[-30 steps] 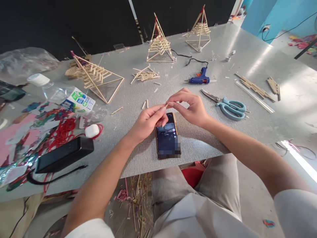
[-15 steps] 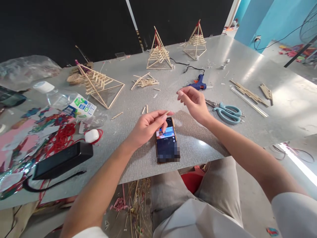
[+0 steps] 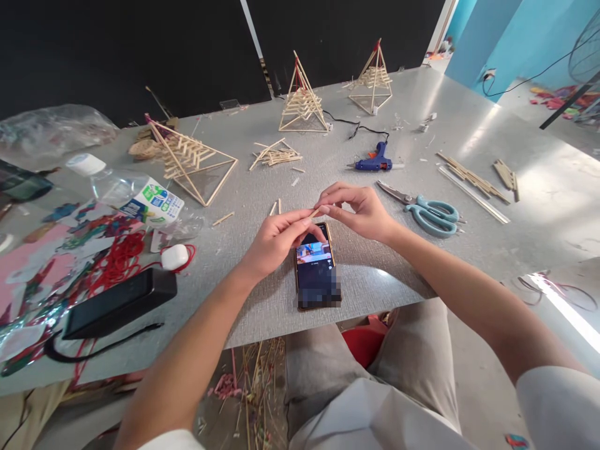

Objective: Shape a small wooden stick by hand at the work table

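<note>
- Between the fingertips, a short stick [image 3: 315,213]: the left hand [image 3: 275,242] pinches it, seemingly to leave its far end free
- At that end, the right hand [image 3: 360,211] touches; whether it grips, I cannot tell
- Below, a phone [image 3: 310,275] lies face up, likely for easy viewing
- Beyond, scissors [image 3: 434,215] and a glue gun [image 3: 375,160] lie apparently within right-hand reach

This is a craft workshop: a grey bench [image 3: 215,265] carries a glue gun [image 3: 375,164], scissors [image 3: 415,204], tangled red cord [image 3: 124,256] and three pyramids of thin sticks [image 3: 302,101]; scraps and more sticks litter the floor [image 3: 478,375]; a blue wall [image 3: 497,40] stands beyond, with what may be a fan [image 3: 585,53] cut off at the edge.
</note>
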`<act>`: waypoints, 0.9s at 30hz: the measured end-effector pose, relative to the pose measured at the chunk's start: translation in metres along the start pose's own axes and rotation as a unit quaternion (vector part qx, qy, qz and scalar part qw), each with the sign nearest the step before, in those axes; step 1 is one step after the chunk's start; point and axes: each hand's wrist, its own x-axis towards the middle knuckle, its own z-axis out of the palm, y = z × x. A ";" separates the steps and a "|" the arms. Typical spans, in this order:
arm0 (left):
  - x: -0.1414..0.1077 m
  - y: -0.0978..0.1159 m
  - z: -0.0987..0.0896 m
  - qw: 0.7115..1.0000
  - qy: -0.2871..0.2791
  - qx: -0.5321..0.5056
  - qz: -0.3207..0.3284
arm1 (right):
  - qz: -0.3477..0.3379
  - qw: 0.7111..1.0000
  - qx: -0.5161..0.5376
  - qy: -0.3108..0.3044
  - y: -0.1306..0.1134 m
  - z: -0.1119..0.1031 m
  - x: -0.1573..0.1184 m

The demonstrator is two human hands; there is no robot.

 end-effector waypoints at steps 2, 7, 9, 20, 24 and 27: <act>0.001 -0.001 -0.001 1.000 -0.010 -0.018 -0.016 | 0.013 1.000 0.005 0.001 -0.001 0.001 0.000; 0.002 -0.003 0.000 0.997 -0.030 -0.043 -0.048 | 0.048 0.999 0.025 0.001 -0.001 0.002 -0.002; 0.003 -0.003 0.001 0.998 -0.022 -0.053 -0.040 | 0.045 0.999 0.026 0.002 0.000 0.002 -0.002; 0.001 -0.006 0.004 0.994 0.017 -0.096 -0.045 | 0.070 0.996 0.058 -0.011 0.003 0.011 -0.010; 0.001 -0.005 0.006 0.992 0.019 -0.118 -0.049 | 0.051 0.998 0.042 -0.009 0.001 0.011 -0.009; 0.002 -0.004 0.006 0.990 0.014 -0.133 -0.054 | 0.056 0.997 0.045 -0.007 0.001 0.011 -0.008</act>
